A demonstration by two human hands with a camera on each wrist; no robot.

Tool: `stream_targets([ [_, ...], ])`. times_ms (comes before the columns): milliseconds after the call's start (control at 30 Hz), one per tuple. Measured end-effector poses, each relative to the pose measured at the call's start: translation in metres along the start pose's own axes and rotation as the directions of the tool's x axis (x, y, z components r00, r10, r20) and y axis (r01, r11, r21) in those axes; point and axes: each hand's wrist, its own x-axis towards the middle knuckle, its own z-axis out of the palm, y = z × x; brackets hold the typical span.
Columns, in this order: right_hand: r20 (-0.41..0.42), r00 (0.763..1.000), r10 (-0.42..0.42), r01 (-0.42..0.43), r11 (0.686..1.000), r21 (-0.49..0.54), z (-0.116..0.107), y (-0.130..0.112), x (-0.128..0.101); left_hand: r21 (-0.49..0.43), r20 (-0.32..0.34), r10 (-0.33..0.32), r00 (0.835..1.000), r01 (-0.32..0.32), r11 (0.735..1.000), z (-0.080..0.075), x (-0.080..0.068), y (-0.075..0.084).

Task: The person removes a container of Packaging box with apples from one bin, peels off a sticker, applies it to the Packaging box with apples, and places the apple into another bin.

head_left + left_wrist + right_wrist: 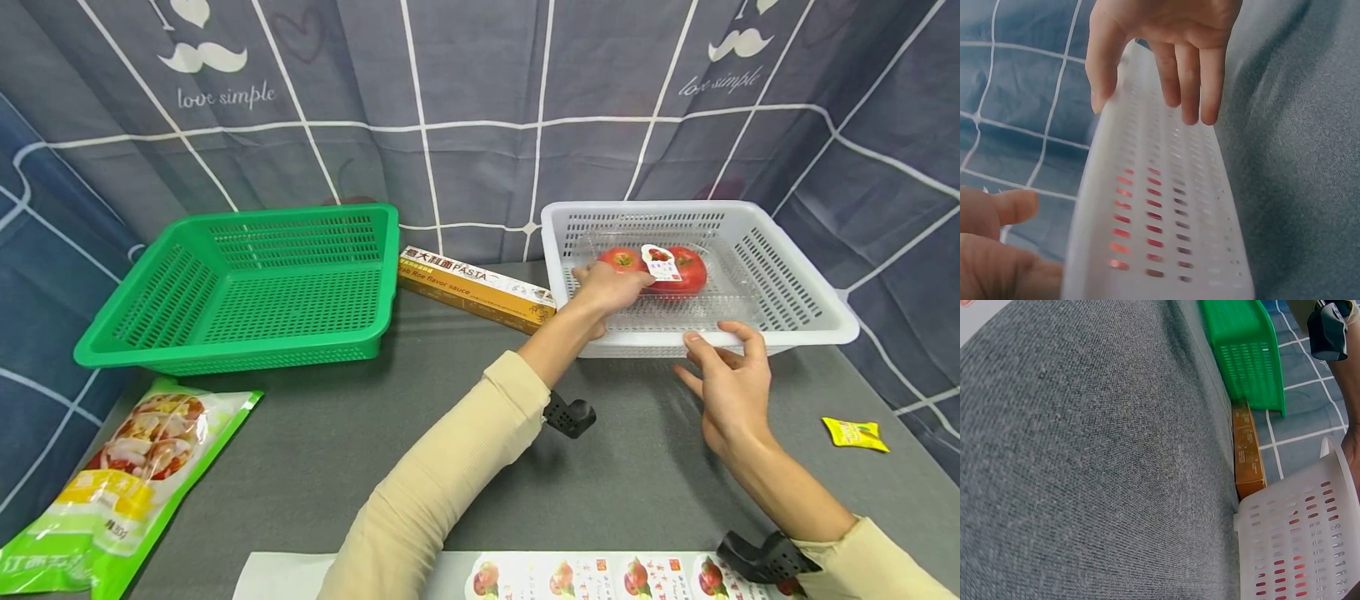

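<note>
White plastic basket [795,275] at centre right of the head view holds a clear pack of tomatoes [667,268]. Reaching over the near rim, the left hand [611,287] rests on the pack, fingers curled on its left end. Just outside the rim, the right hand [731,383] hovers with fingers spread, holding nothing. Between this basket and the green basket [255,287] lies a pasta box [476,287] on the grey tabletop [337,433]. A green snack bag [120,475] lies lower left, a yellow sachet [855,433] far right, a sticker sheet [600,577] along the bottom edge.

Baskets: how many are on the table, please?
2. The green basket stands at the left, beside the pasta box. The white basket stands at the right; the left hand reaches into it and the right hand is at its front rim.
</note>
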Motion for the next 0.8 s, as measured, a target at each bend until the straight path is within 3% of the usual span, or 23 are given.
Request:
stream_targets([
  [100, -0.003, 1.000, -0.003, 0.003, 1.000, 0.009, 0.000, 0.000, 0.000, 0.053, -0.006, 0.040, 0.999, -0.040, 0.998, -0.003, -0.007, 0.002],
  [200, -0.004, 1.000, -0.005, 0.005, 1.000, 0.018, 0.000, 0.000, 0.000, 0.026, 0.013, 0.124, 0.992, -0.124, 0.992, -0.009, -0.017, 0.003],
  [333, -0.005, 1.000, 0.000, 0.000, 1.000, 0.018, 0.000, -0.002, 0.001, -0.057, 0.076, 0.288, 0.955, -0.284, 0.957, -0.023, -0.030, -0.002],
  [433, 0.005, 1.000, 0.025, -0.025, 0.998, 0.055, 0.000, -0.003, 0.001, -0.057, 0.097, 0.368, 0.925, -0.364, 0.930, -0.037, -0.041, -0.008],
  [500, 0.017, 0.999, 0.047, -0.048, 0.995, 0.091, -0.001, -0.005, 0.001, -0.038, 0.097, 0.388, 0.916, -0.386, 0.922, -0.049, -0.048, -0.013],
  [633, 0.071, 0.995, 0.071, -0.079, 0.988, 0.129, -0.005, -0.008, -0.004, 0.050, 0.097, 0.391, 0.915, -0.396, 0.917, -0.077, -0.063, -0.026],
  [800, 0.134, 0.991, 0.026, -0.043, 0.991, 0.123, -0.007, -0.007, -0.023, 0.183, 0.125, 0.428, 0.895, -0.445, 0.877, -0.116, -0.076, -0.053],
])
